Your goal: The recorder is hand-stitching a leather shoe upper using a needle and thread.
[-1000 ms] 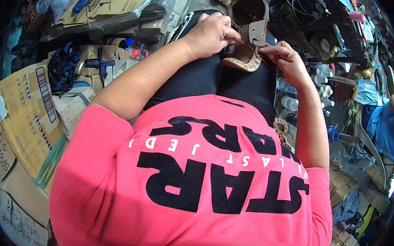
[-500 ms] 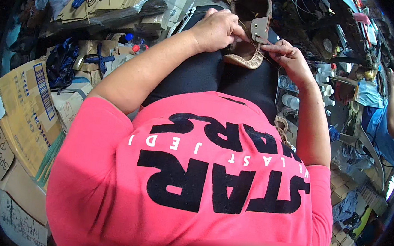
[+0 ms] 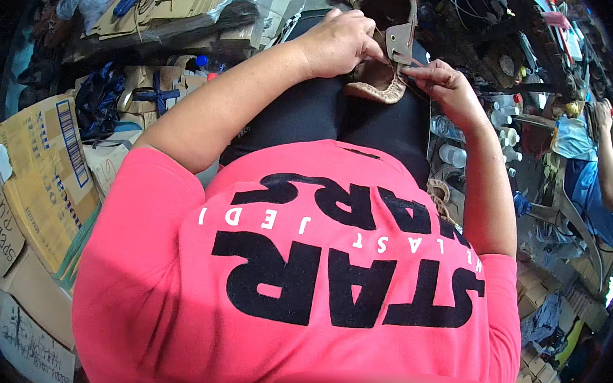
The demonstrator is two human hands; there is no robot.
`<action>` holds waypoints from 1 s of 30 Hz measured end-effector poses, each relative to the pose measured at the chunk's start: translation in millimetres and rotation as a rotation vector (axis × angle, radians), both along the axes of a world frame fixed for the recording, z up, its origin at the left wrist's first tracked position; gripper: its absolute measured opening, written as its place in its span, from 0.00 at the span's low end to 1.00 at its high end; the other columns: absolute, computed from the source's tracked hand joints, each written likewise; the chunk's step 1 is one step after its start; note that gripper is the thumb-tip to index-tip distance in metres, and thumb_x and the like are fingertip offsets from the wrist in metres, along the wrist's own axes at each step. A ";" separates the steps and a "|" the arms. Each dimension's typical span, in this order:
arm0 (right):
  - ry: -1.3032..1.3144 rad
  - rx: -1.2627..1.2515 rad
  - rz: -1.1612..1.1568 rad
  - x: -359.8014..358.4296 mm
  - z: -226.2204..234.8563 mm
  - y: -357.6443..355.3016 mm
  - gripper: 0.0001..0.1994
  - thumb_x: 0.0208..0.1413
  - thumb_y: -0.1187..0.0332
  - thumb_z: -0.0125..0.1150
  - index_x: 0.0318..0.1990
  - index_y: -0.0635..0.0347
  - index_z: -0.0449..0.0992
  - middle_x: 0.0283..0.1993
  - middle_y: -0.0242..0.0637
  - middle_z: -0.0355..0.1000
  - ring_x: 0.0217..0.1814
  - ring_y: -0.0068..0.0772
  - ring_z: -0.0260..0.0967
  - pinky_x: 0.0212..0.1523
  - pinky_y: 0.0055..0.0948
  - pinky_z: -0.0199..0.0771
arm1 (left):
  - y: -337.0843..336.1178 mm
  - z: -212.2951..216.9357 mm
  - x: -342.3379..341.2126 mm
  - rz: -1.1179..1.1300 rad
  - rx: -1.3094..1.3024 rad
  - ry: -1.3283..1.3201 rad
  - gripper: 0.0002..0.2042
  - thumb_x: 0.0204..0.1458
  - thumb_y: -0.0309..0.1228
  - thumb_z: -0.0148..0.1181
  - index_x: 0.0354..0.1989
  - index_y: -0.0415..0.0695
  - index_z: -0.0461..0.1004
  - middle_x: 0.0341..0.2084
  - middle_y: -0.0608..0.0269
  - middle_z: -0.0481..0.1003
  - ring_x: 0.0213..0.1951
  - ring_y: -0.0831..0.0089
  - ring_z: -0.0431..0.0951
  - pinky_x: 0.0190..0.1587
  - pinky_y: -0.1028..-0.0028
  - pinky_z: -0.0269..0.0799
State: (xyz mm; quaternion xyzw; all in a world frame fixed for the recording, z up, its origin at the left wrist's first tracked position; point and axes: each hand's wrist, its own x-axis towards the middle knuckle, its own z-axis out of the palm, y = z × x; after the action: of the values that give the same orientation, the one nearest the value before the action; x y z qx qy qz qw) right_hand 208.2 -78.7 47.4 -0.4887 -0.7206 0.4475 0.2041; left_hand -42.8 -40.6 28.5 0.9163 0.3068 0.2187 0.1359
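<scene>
A brown leather moccasin-style shoe [image 3: 376, 90] with a gathered, puckered toe seam rests over my dark-trousered knees. Its side flap with metal eyelets [image 3: 399, 39] stands up between my hands. My left hand [image 3: 341, 44] is closed on the shoe from the left, thumb and fingertips pinching near the opening beside the flap. On the other side, my right hand [image 3: 447, 89] has its thumb and forefinger together at the shoe's right edge, where the toe seam meets the flap. A thin strand seems to run by those fingers; what they pinch is too small to make out.
Stacked flat cardboard [image 3: 166, 8] with a blue-handled tool lies at the upper left. Cardboard boxes [image 3: 41, 178] crowd my left side. Plastic bottles [image 3: 453, 155] lie to the right of my legs. Farther right, a co-worker's arm [image 3: 611, 161] in blue reaches up.
Both hands and the shoe have shifted slightly up and left in the picture. My right fingertips lie a little straighter against the shoe's edge. My left hand keeps its pinch.
</scene>
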 end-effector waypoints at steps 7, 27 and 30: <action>0.101 -0.154 -0.045 1.8 -4.7 0.1 0.18 0.48 0.83 0.51 0.45 0.55 0.78 0.37 0.28 0.74 0.39 0.17 0.65 0.45 0.18 0.65 | 4.7 -2.3 0.9 -0.010 -0.075 0.082 0.11 0.43 0.28 0.57 0.34 0.60 0.80 0.28 0.68 0.68 0.41 0.67 0.68 0.46 0.63 0.62; 0.399 -0.318 -0.203 -7.2 -14.9 -7.4 0.13 0.51 0.73 0.61 0.44 0.64 0.75 0.44 0.31 0.72 0.45 0.17 0.66 0.49 0.19 0.65 | -12.9 3.6 25.6 0.320 -0.493 0.023 0.13 0.41 0.31 0.64 0.39 0.50 0.77 0.27 0.65 0.78 0.32 0.70 0.77 0.40 0.72 0.67; 0.295 -0.297 -0.254 -12.4 -10.3 -3.6 0.08 0.49 0.74 0.63 0.37 0.64 0.77 0.35 0.29 0.74 0.36 0.17 0.66 0.42 0.19 0.67 | -3.4 -3.2 31.5 0.270 -0.588 -0.021 0.15 0.40 0.31 0.65 0.40 0.47 0.76 0.30 0.63 0.79 0.33 0.71 0.78 0.40 0.74 0.69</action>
State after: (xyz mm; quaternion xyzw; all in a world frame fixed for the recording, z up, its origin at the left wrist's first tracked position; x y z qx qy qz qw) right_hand 195.9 -82.3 37.1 -0.5294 -0.5419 0.5858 0.2879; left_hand -11.3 -44.0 25.4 0.7864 0.4742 0.1464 0.3678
